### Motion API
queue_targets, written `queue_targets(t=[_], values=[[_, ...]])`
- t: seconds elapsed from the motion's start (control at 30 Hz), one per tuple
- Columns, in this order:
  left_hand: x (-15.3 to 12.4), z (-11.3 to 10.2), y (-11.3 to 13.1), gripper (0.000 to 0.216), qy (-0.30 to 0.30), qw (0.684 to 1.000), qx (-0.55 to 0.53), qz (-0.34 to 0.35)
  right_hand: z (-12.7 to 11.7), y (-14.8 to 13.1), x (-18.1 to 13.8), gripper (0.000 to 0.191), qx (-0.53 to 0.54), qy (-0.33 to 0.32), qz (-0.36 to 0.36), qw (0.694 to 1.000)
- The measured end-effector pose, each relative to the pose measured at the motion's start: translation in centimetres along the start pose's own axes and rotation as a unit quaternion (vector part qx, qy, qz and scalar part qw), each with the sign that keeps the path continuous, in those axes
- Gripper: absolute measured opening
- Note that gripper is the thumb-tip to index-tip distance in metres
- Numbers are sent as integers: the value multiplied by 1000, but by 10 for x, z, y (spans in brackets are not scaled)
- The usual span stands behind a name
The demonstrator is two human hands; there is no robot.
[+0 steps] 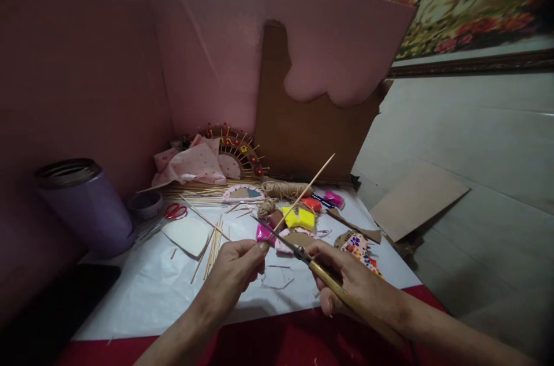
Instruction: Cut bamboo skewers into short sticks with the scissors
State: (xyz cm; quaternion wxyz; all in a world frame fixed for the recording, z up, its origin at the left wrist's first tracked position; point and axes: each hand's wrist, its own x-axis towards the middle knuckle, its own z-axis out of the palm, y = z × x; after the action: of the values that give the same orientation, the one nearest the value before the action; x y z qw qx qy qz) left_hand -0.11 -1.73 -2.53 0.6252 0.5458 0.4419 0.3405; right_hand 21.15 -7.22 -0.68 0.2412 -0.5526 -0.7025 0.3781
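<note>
Between the thumb and fingers of my left hand [240, 268], the lower end of a thin wooden skewer [314, 181] is pinched. The skewer slants up to the right, its pointed tip in the air. My right hand [346, 273] is closed around scissors [326, 279] with long gold-coloured handles. Their dark blades point left and cross the skewer close to my left fingertips; whether they touch it I cannot tell. Beneath the hands lie a yellow clay packet [298, 217], a magenta packet [265, 233] and a cardboard piece with patterned trim [298, 241].
Left of the hands are loose sticks [213, 253], a white cut piece [188, 236], red-handled scissors [175, 212], a tape roll [146, 204] and a purple tumbler [89, 210]. Twine [288, 190], pink cloth [190, 161] and a decorated half-round piece [242, 149] lie behind. Pink-covered board [208, 54] stands at the back.
</note>
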Motion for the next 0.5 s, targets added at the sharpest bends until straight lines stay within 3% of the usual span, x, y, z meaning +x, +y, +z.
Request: queue_targets(t=[0.23, 0.5], values=[[-1, -1, -2, 44, -8, 1000, 17, 8, -3, -7, 2, 36, 1, 4, -12, 1000], [0, -3, -4, 43, -17, 999, 31, 25, 6, -5, 2, 18, 29, -13, 10, 999]])
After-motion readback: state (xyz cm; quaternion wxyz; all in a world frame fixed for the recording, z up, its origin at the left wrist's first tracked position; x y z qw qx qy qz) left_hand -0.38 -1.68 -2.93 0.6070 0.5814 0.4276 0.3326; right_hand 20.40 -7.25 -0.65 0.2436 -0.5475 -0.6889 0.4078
